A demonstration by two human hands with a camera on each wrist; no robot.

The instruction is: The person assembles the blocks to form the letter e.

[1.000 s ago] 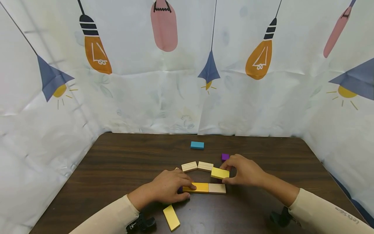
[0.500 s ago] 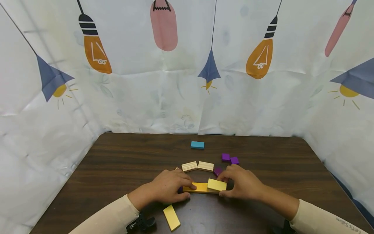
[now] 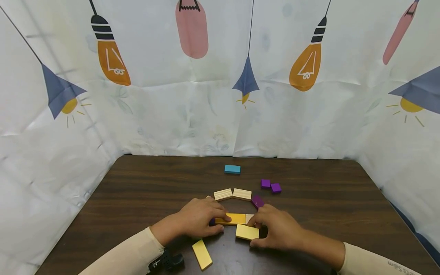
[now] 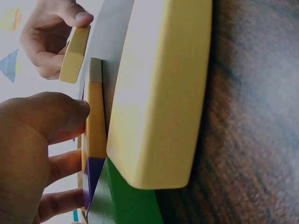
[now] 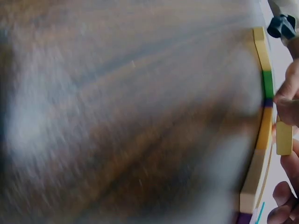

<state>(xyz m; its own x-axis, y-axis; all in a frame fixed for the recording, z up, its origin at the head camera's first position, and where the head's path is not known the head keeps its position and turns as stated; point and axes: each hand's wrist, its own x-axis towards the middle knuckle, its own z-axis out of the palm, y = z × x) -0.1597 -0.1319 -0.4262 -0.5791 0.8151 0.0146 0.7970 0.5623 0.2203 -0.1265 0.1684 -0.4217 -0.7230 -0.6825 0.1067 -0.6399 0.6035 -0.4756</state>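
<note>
The subject item, the held yellow block [image 3: 247, 232], is located on the near side of the row, by the junction of the orange block [image 3: 237, 219] and the plain wood block [image 3: 249, 217]. In the left wrist view it appears raised off the worktop [image 3: 165, 179].

The right hand [image 3: 276, 228] pinches it at its right end, thumb to the near side and fingers to the far side; the left end projects free. The left hand [image 3: 199, 218] lies over the row with its fingers apart, the index fingertip resting on the orange block. Whether its thumb bears on the row cannot be told.

Handling assessment: the item is judged light and rigid, probably wood, with no give under pressure. The paint looks smooth with a slight sheen, so minor slip is possible; fragility is rated low, chipped corners being the likeliest damage. The present end grip is considered adequate but could let the free end dip or twist. A hold across the two long edges, nearer the middle, would control it better.

The near yellow block [image 3: 202, 254] appears to adjoin the green block [image 4: 128, 196] and shows similarly rounded edges. It should be taken by its long sides, lightly, as a push could disturb its neighbour.
</note>
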